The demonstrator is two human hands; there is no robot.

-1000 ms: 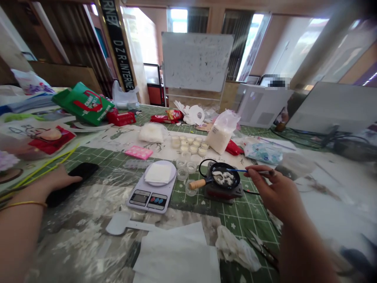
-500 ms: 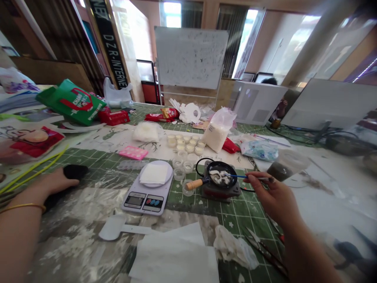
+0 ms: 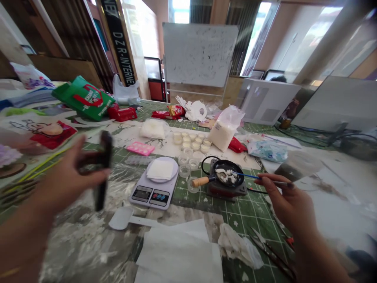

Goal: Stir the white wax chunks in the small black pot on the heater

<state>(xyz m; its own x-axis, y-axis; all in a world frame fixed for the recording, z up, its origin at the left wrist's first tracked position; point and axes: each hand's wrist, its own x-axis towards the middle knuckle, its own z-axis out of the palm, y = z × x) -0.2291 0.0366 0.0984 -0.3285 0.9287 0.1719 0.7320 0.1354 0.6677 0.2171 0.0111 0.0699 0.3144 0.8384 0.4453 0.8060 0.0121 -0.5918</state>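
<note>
My left hand (image 3: 69,177) grips a black phone (image 3: 103,169) edge-on and lifted above the table, blurred by motion. My right hand (image 3: 290,202) pinches a thin blue-tipped stick (image 3: 250,177) whose tip rests in a small black pan (image 3: 228,177) with a wooden handle. White wax pieces lie in the pan. The pan sits on a small dark heater (image 3: 226,190) on the green cutting mat (image 3: 244,212).
A digital scale (image 3: 154,188) with white paper on it stands left of the pan. Several small wax-filled cups (image 3: 191,141), a bag of white granules (image 3: 225,127), a white scoop (image 3: 123,218), paper sheets (image 3: 179,255), crumpled tissue (image 3: 240,247) and scissors (image 3: 273,255) surround them.
My left hand has lifted the black phone off the table and swung it up and right. My right hand keeps the stick in the pan.
</note>
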